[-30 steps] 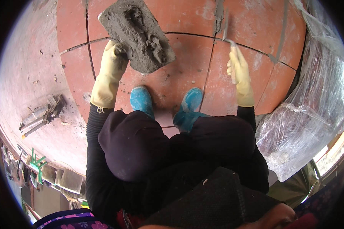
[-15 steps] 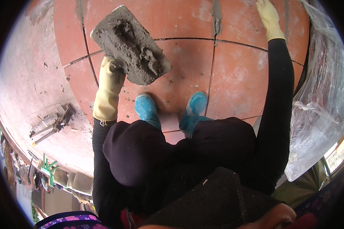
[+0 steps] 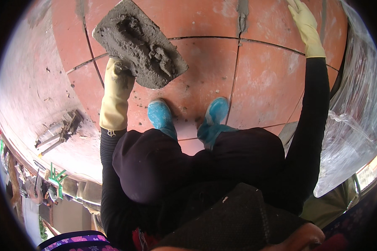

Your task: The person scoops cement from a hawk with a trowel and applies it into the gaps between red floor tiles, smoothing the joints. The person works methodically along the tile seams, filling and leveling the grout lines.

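My left hand (image 3: 119, 81), in a cream rubber glove, is closed at the near left edge of a rectangular mortar board (image 3: 181, 67). A thick heap of wet grey mortar (image 3: 140, 46) covers most of the board, which is held above the tiles. My right hand (image 3: 302, 19), gloved alike, reaches far forward at the upper right, over the red tiled floor (image 3: 264, 75). Its fingers are stretched out, and the tips run past the picture's edge; no tool shows there. Grey mortar (image 3: 243, 16) fills part of one tile joint between my hands.
My blue boots (image 3: 160, 113) stand on the tiles below the board. Clear plastic sheeting (image 3: 347, 138) hangs along the right. On the pale floor at left lies a metal tool (image 3: 60, 131), with assorted clutter (image 3: 42, 188) beyond it. Dark open joints (image 3: 205, 37) run between tiles.
The mortar board and my left hand have shifted slightly up and left in the picture. My right hand sits a little farther right and lower. The view has moved slightly too.
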A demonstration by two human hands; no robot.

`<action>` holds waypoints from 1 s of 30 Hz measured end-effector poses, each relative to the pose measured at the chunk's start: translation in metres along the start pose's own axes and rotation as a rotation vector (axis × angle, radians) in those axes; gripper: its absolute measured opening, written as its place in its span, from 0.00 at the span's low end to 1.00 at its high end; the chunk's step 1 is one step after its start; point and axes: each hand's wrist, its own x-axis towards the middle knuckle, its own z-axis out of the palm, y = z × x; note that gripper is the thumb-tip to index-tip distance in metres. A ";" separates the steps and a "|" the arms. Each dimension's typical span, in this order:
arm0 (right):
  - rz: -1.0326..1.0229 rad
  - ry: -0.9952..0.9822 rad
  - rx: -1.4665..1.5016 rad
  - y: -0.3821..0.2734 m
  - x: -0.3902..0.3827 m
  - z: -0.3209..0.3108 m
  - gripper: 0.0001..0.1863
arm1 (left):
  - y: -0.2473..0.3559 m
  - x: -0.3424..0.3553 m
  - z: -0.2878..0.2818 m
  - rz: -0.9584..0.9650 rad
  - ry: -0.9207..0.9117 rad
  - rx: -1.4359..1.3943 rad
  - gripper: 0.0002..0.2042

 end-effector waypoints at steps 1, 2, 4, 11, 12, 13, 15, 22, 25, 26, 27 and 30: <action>0.039 -0.011 0.390 0.005 0.000 -0.001 0.23 | 0.002 0.003 0.002 0.077 0.020 0.077 0.08; 0.124 0.053 0.440 0.010 -0.001 -0.003 0.23 | 0.004 0.006 0.005 -0.219 0.092 -0.431 0.08; 0.291 0.182 0.538 0.018 -0.004 -0.006 0.23 | 0.008 0.009 0.014 -0.601 0.227 -1.141 0.07; -0.083 0.016 -0.912 0.029 -0.057 -0.014 0.29 | 0.006 0.003 0.014 -0.560 0.159 -1.071 0.02; -0.118 0.036 -0.859 0.031 -0.067 -0.010 0.30 | 0.004 0.003 0.013 -0.572 0.181 -1.134 0.02; -0.138 0.046 -0.795 0.033 -0.078 -0.007 0.31 | 0.004 0.001 0.012 -0.504 0.177 -1.026 0.02; -0.234 0.094 -0.881 0.037 -0.098 -0.002 0.32 | 0.004 -0.002 0.011 -0.297 0.156 -0.637 0.03; -0.126 0.107 -1.123 0.042 -0.164 0.017 0.32 | 0.004 -0.004 0.014 -0.483 0.211 -1.306 0.03; -0.081 0.109 -1.192 0.035 -0.192 0.034 0.32 | 0.004 -0.002 0.015 -0.594 0.250 -1.283 0.03; -0.060 0.105 -1.219 0.032 -0.200 0.041 0.33 | 0.005 -0.001 0.015 -0.610 0.252 -1.274 0.03; -0.063 0.104 -1.230 0.029 -0.209 0.047 0.34 | 0.006 0.001 0.014 -0.601 0.231 -1.249 0.03; -0.055 0.111 -1.355 0.024 -0.226 0.068 0.38 | 0.012 0.001 0.008 -0.405 0.082 -0.616 0.03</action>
